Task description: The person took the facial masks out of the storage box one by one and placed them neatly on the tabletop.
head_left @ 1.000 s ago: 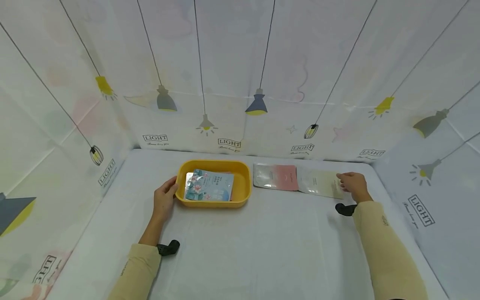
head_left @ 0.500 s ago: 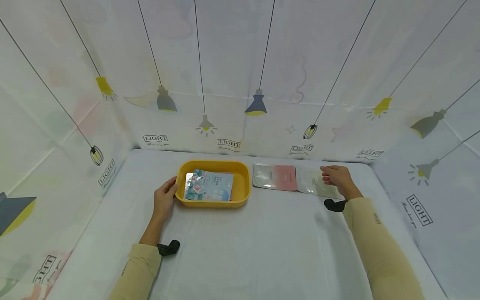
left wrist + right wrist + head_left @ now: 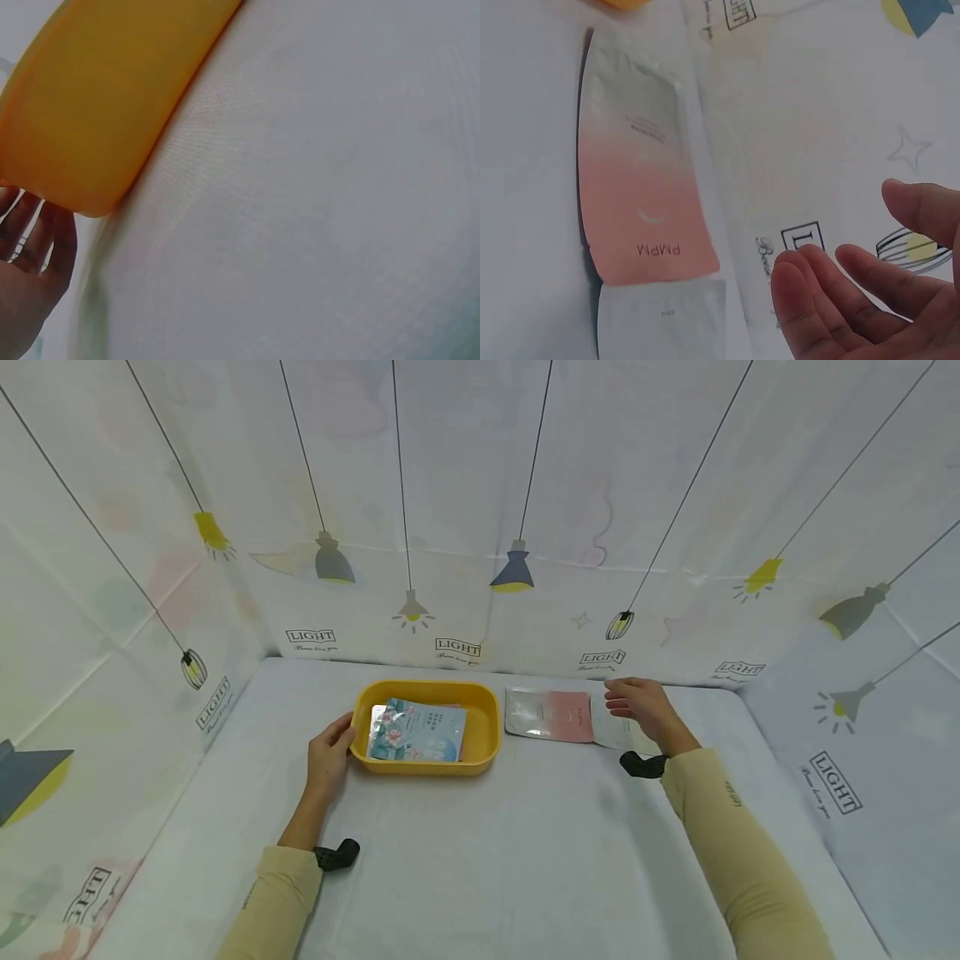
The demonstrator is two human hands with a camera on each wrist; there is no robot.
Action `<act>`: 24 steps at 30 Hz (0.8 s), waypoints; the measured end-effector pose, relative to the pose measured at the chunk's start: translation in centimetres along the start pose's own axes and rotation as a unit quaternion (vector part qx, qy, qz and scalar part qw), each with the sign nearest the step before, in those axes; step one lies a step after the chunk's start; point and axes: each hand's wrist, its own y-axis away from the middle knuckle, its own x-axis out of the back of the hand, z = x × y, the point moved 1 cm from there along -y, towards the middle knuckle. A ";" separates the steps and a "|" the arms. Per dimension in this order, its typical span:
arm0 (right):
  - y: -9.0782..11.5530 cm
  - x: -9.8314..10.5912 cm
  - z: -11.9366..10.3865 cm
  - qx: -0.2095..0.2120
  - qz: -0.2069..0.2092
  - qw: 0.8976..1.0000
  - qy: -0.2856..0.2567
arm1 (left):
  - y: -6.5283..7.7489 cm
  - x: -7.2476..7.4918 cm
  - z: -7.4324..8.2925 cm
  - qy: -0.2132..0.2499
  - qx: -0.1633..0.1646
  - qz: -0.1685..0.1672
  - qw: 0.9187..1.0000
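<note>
At the left end of a yellow plastic tray, my left hand touches the outer wall with fairly straight fingers. The left wrist view shows those fingers against the tray's end. Inside the tray lie flat sachets, a blue floral one on top. My right hand is above a pale sachet and partly covers it in the head view. Its fingers are loosely bent and hold nothing. Left of the pale sachet lies a pink and silver sachet marked PMPM.
A white cloth covers the table. Printed curtains with lamp drawings hang at the back and both sides, close behind the tray and sachets. A black wrist camera sits on the left wrist, another on the right.
My right hand has moved left from the pale sachet's right end to over its middle and far edge. The left hand and tray stay put.
</note>
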 end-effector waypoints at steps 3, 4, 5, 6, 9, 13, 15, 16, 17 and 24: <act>0.2 -1.0 -0.8 0.014 -0.009 1.000 0.000 | -0.1 0.0 0.0 -0.006 -0.005 0.001 1.000; 0.3 -1.3 -1.1 0.019 -0.012 1.000 -0.001 | -0.1 0.0 0.0 -0.007 -0.006 0.001 1.000; 0.4 -1.7 -1.3 0.023 -0.014 1.000 -0.004 | -0.1 0.1 0.0 -0.009 -0.007 0.001 1.000; 0.5 -2.1 -1.6 0.026 -0.018 0.999 -0.005 | -0.1 0.1 0.0 -0.010 -0.008 0.002 1.000; 0.7 -3.3 -2.3 0.034 -0.033 0.999 -0.008 | -0.1 0.1 0.0 -0.011 -0.006 0.001 1.000; 1.0 -5.0 -3.4 0.041 -0.051 0.998 -0.004 | 0.1 0.0 0.1 -0.008 0.001 0.002 1.000; 1.1 -5.8 -4.1 0.042 -0.057 0.997 -0.006 | 0.1 0.0 0.2 -0.007 0.001 0.001 1.000; 1.2 -6.2 -4.3 0.041 -0.061 0.997 -0.005 | 0.1 0.0 0.2 -0.006 0.002 0.002 1.000; 1.2 -6.6 -4.6 0.040 -0.064 0.997 -0.004 | 0.2 0.0 0.3 -0.005 0.002 0.001 1.000; 1.4 -9.4 -6.3 0.021 -0.085 0.996 -0.007 | -0.1 0.1 0.1 0.002 0.011 -0.005 1.000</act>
